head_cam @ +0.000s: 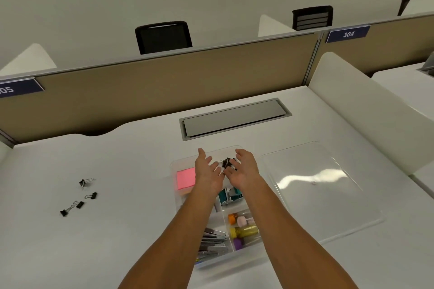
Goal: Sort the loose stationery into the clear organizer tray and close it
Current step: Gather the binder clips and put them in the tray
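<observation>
Head | left hand [207, 172] and right hand [243, 170] spread, fingers released, over tray [175, 166] | clips [227, 162] between palms | lid [317, 185] right

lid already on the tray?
No: the clear lid lies flat on the desk to the right of the open organizer tray.

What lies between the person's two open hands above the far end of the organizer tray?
In the head view, a cluster of black binder clips sits between the left hand and right hand, over the clear organizer tray.
</observation>
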`<state>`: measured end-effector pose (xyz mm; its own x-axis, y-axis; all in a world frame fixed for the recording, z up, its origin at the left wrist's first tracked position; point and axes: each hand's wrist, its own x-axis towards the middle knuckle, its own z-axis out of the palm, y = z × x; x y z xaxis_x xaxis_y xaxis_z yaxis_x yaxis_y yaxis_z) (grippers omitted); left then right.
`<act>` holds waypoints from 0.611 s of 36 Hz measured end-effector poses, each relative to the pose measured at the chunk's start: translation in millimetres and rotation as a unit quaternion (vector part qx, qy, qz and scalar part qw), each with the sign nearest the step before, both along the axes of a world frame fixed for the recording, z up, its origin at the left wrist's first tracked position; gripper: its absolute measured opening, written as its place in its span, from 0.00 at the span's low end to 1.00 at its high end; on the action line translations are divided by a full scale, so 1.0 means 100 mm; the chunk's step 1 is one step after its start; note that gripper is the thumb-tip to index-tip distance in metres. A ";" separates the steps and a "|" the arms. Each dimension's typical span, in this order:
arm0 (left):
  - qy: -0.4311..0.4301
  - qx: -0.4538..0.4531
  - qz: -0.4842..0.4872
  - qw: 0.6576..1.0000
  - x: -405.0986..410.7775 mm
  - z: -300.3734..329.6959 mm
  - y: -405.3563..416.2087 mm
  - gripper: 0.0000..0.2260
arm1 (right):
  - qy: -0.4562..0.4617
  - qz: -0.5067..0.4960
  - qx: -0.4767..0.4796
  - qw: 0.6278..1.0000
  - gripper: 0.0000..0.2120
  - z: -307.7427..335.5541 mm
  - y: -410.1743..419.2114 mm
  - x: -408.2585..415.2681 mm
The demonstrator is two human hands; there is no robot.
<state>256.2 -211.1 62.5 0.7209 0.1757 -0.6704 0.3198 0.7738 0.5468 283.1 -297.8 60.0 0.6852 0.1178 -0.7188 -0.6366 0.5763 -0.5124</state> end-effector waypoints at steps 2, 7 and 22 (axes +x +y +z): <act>-0.012 0.006 -0.001 1.000 -0.03 0.04 0.01 0.31 | -0.012 0.000 0.016 1.000 0.24 0.04 0.01 -0.04; -0.051 0.031 -0.004 0.998 -0.12 0.15 0.08 0.26 | -0.045 0.002 0.044 0.998 0.19 0.16 0.04 -0.13; -0.138 0.099 0.020 0.985 -0.47 0.53 0.58 0.17 | -0.084 0.031 0.044 0.995 0.13 0.57 0.44 -0.42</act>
